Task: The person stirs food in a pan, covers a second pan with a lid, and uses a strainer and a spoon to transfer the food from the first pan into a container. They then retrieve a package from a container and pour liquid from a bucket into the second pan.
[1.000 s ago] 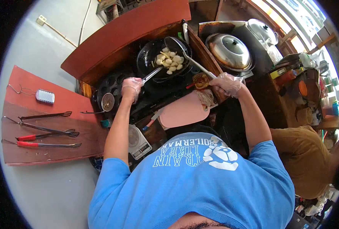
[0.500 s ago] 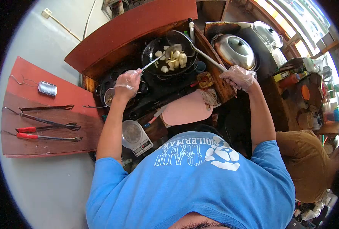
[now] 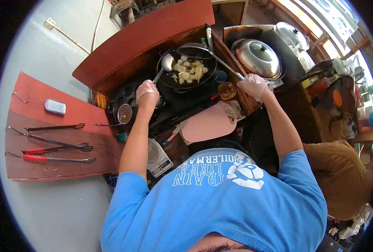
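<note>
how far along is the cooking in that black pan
Done: food pieces are already in the black pan. In hand: the left hand holds a spoon at the pan's rim, and the right hand grips a long metal handle reaching the pan. Left: the pieces look pale, barely browned, so probably more cooking before they come out.

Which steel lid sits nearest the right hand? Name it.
The larger domed lid, just behind the right hand and beside the pan; the smaller lid lies farther off, beyond it.

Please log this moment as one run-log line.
left hand: grips ladle | right hand: grips skimmer | pan: pale food pieces
</note>
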### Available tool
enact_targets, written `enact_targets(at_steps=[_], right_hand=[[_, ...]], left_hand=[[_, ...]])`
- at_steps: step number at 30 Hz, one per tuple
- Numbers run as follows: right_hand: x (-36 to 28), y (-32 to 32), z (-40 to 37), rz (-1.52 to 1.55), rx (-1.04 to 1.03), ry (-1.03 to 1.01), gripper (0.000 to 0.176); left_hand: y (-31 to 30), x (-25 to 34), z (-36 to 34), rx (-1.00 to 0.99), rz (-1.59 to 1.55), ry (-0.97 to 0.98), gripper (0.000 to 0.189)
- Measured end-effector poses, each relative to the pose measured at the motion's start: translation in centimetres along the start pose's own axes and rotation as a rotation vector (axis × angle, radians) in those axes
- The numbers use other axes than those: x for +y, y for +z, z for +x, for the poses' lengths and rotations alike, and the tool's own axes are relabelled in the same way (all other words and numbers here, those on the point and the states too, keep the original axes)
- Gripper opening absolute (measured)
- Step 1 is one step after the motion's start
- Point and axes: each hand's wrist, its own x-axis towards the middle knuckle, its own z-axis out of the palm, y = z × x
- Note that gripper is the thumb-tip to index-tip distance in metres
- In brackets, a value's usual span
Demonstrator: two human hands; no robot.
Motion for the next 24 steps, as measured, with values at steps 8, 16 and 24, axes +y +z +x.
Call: enact_targets(at_steps=[8, 16, 24], right_hand=[[1.9, 0.2, -0.2, 0.214, 0.044, 0.392, 0.035], [4.0, 3.1, -1.9, 0.236, 0.261, 0.368, 0.039], [3.9, 4.1, -5.3, 0.353, 0.664, 0.357, 0.043]], left_hand=[[0.0, 0.5, 0.1, -0.228, -0.221, -0.321, 0.033], [-1.6, 0.5, -4.7, 0.66, 0.025, 0.293, 0.035], [12.4, 7.2, -18.0, -0.258, -0.169, 0.527, 0.03]])
